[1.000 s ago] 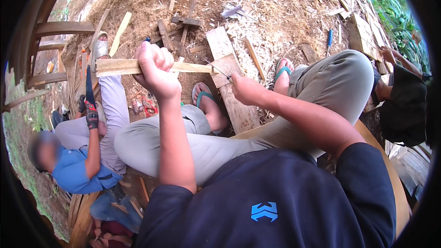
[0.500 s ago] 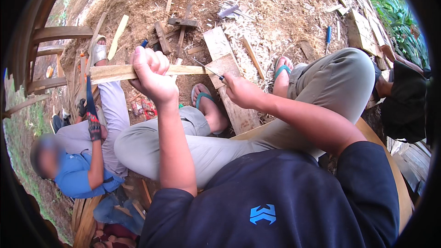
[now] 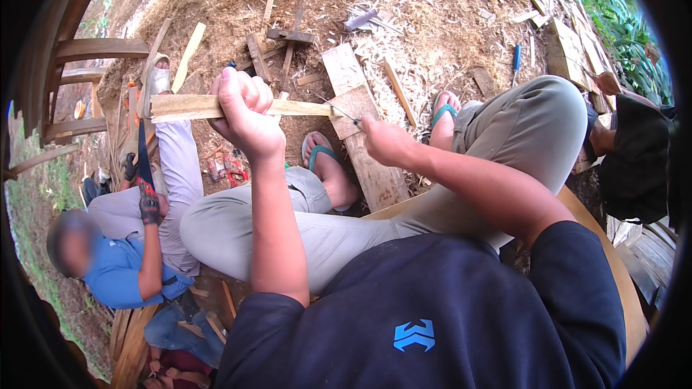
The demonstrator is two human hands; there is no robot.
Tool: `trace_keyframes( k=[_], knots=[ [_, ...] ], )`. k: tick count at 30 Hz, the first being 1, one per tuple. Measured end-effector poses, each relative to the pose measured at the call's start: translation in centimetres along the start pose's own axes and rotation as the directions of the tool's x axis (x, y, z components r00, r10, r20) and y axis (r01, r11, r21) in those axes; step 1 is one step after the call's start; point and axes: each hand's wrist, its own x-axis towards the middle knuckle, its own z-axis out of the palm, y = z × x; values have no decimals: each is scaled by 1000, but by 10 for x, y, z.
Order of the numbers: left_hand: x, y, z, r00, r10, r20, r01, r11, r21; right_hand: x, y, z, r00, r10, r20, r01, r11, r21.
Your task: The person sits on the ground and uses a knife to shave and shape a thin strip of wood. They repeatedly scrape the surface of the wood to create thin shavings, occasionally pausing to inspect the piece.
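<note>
My left hand [image 3: 249, 112] is closed round a pale wooden strip [image 3: 184, 106], holding it level above the ground. The strip narrows toward its right end. My right hand [image 3: 389, 142] grips a hand tool with a thin metal shaft [image 3: 342, 111]. Most of its dark handle is hidden in my fist, and its exact kind cannot be made out. The shaft slants up and left, its tip at the strip's narrow end. Beneath the tool, a square wood piece [image 3: 353, 104] lies on a long board [image 3: 382, 173] between my feet.
On the left, a co-worker in a blue shirt [image 3: 130, 270] holds a long dark blade [image 3: 145, 162] in a gloved hand. Wooden crosspieces [image 3: 290, 36], a purple-grey tool head [image 3: 360, 20] and a blue-handled tool [image 3: 517, 57] lie among shavings. Stacked planks [image 3: 569, 54] stand at right.
My right hand has moved slightly right, drawing the tool along the strip's end. My left hand and the strip have shifted a little right.
</note>
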Motion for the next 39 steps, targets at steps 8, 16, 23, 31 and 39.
trace_keyframes(
  k=[8, 16, 23, 31, 39],
  knots=[
    [1, -1, 4, 1000, 0, 9, 0, 1000, 13, 8, 18, 14, 998, 55, 37, -56, 998, 14],
    [2, 1, 3, 1000, -5, -3, 5, 1000, 6, 12, 21, 10, 981, 140, 136, -134, 990, -49],
    [2, -1, -1, 1000, 8, -11, -8, 1000, 12, 4, -1, 5, 996, -67, -52, 73, 988, 139],
    [5, 2, -5, 999, 11, -32, -10, 999, 34, -1, -24, -7, 995, -95, -37, 100, 979, 176],
    [13, 1, -11, 996, -20, -90, 27, 997, 71, 11, -4, -1, 983, -168, -74, 175, 978, 110]
  ],
)
